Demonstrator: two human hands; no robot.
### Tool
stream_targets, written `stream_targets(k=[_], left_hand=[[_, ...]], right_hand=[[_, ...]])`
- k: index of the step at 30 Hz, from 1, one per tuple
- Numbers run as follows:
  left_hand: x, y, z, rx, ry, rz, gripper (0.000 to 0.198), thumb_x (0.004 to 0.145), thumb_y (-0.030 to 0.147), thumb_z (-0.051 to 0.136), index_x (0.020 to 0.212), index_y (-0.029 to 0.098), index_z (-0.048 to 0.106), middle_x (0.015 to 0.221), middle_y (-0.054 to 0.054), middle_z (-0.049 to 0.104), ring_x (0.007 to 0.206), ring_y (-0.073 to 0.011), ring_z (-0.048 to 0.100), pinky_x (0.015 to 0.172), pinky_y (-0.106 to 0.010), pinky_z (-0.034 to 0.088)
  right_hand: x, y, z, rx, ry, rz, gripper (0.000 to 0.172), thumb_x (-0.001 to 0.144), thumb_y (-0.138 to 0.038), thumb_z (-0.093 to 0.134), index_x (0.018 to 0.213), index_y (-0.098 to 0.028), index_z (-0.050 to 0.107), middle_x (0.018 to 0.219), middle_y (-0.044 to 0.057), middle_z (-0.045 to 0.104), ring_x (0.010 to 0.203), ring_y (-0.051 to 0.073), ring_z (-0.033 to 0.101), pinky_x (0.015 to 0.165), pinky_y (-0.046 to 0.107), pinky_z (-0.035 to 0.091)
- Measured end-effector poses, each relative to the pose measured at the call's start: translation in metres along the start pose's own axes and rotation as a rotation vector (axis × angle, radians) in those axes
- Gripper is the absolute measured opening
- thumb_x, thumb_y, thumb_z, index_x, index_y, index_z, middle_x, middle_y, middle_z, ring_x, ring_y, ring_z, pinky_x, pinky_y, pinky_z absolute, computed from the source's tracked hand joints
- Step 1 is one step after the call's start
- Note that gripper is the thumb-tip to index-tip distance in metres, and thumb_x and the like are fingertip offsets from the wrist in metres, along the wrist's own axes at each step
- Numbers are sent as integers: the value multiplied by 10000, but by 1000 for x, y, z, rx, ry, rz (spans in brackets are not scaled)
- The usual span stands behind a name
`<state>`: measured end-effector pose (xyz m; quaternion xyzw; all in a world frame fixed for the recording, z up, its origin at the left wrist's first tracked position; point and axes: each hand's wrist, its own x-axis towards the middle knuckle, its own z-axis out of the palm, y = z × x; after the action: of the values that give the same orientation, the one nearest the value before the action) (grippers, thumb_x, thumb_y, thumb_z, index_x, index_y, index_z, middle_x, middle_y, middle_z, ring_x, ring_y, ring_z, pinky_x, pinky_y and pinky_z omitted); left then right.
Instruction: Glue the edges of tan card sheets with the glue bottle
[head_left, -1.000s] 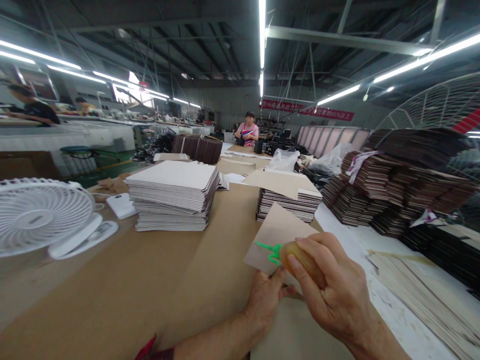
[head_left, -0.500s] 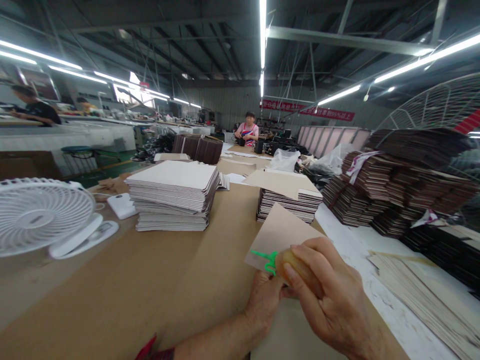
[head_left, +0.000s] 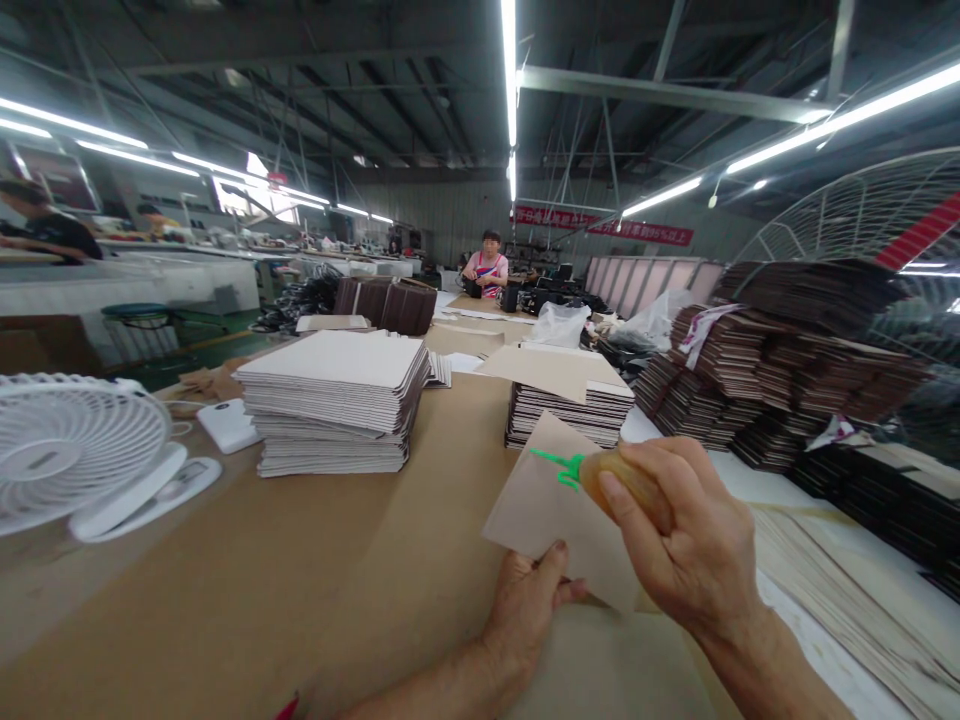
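My left hand (head_left: 529, 600) pinches the lower edge of a tan cardboard piece (head_left: 544, 495) and holds it tilted up over the brown table (head_left: 225, 590). My right hand (head_left: 686, 540) is wrapped round a small amber squeeze bottle (head_left: 626, 480) with a green nozzle (head_left: 559, 463). The nozzle tip lies against the upper part of the cardboard piece's face. Both hands are closed.
A white desk fan (head_left: 75, 450) stands at the left, with a white box (head_left: 225, 425) behind it. Two stacks of white-topped boards (head_left: 337, 395) (head_left: 570, 395) sit ahead. Dark board piles (head_left: 787, 365) line the right side. Another person (head_left: 487, 268) sits at the far end.
My right hand has lifted the bottle, so the nozzle has gone from the cardboard's lower part to its upper part. The view has shifted slightly.
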<state>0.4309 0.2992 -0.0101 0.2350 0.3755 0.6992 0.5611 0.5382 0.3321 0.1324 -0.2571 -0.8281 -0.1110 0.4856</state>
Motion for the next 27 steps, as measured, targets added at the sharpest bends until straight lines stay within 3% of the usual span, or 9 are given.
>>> stream_targets(k=[8,13,20,22,27], left_hand=[[-2,-3,-3,-35,-52,29,424,834,383,679,1190,158,635,1082,-112,697,866,-249,666,716,-360,574],[-4,-3,-1,-11,-21,3,423,813,360,704,1188,178,634,1094,-102,698,908,-258,667,722,-360,579],[-3,-3,-3,-54,-72,41,367,828,403,684,1127,193,663,1146,-79,680,975,-267,650,729,-323,567],[-2,-3,-4,-50,-58,27,352,826,392,688,1118,198,666,1143,-77,682,947,-257,660,720,-324,571],[-3,-2,-1,-14,-7,-29,360,800,344,721,1110,171,662,1112,-94,697,886,-243,672,739,-366,587]], right_hand=[[-6,-9,-2,30,-93,-4,186,897,-259,555,1075,-209,548,982,64,547,810,182,565,667,315,487],[-1,-1,-3,9,-2,-2,212,883,-252,577,1087,-202,549,991,70,555,845,193,573,708,323,499],[-10,-15,-6,107,-202,-35,174,901,-238,528,1067,-193,551,953,76,536,786,186,560,634,308,494],[-9,-12,-6,93,-181,-21,171,901,-239,535,1066,-201,552,954,69,539,791,184,562,648,309,493],[5,7,-7,7,24,-8,204,880,-247,583,1075,-195,549,992,72,555,849,194,572,704,319,489]])
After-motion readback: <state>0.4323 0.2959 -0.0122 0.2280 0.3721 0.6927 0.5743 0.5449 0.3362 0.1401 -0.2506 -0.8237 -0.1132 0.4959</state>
